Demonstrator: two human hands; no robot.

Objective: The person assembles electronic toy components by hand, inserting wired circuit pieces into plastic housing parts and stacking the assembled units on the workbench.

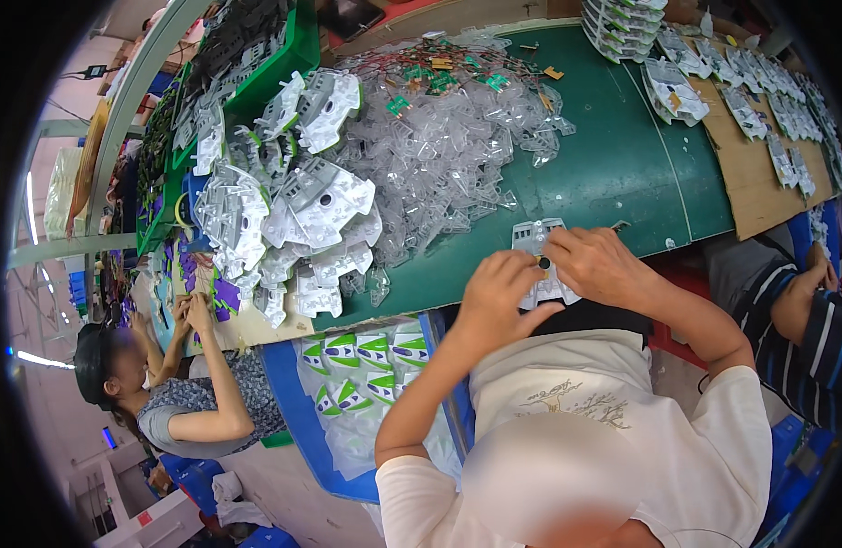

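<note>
A green workbench [622, 164] carries heaps of clear plastic pieces [439, 155]. At its near edge, the left hand [496, 294] and right hand [596, 265] pinch a grey moulded panel [537, 239], seemingly fitting a small black part [543, 263]; seating it squarely probably comes next.

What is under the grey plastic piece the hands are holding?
The grey plastic piece lies on the green table. The left hand and right hand cover its lower part, so what lies beneath there is hidden.

I see both forearms rising from the lower centre of the frame, my left hand [496, 288] and right hand [596, 265] meeting mid-frame, fingers curled, fingertips pinched close together.
</note>
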